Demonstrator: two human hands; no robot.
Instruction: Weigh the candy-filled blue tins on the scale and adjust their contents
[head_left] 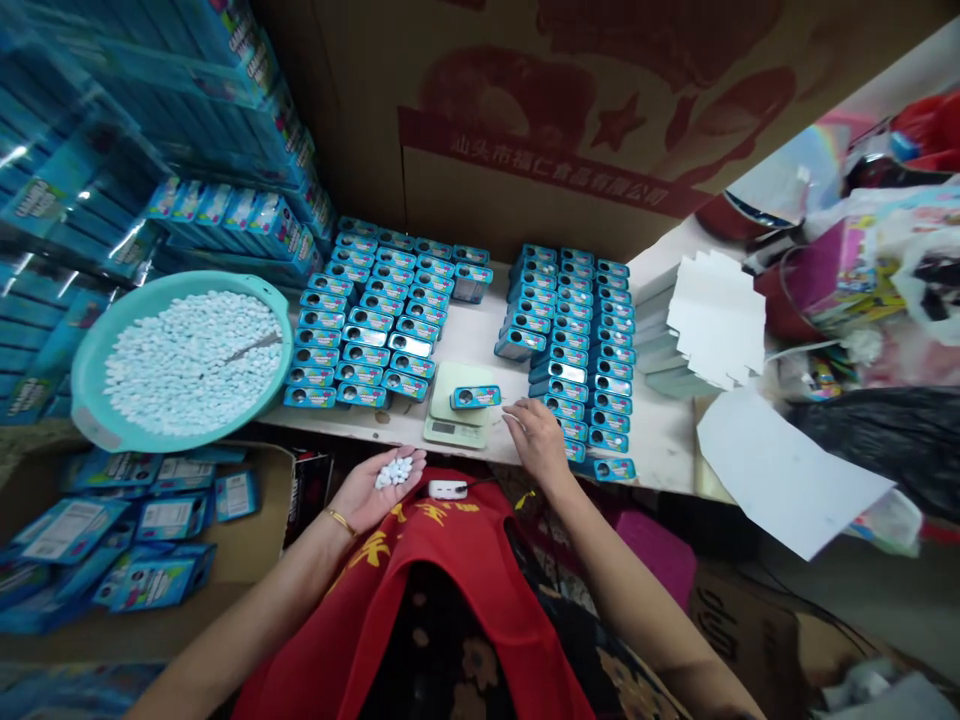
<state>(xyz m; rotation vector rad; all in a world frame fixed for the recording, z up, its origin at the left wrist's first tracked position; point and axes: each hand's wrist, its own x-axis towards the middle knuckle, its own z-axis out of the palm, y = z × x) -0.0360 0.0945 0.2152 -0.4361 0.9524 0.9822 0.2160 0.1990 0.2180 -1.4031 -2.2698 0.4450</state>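
My left hand (370, 488) is palm up with its fingers curved, cupping a small heap of white candies (394, 472). My right hand (536, 435) hangs just right of a small digital scale (459, 432). Its thumb and fingertips are drawn together; what they pinch, if anything, is too small to make out. On the scale stands one blue box (475, 397) with a dark round spot on top, close to my right fingertips. A wide turquoise basin (86, 400) on the left holds many white candies and a scoop-like tool, partly buried.
Rows of blue boxes (367, 335) stand left of the scale, more boxes (574, 345) to its right. Wrapped packs (217, 110) rise at the left. A large carton (525, 150) walls off the back. White card stacks (716, 315) stand right. Loose boxes (161, 515) lie lower left.
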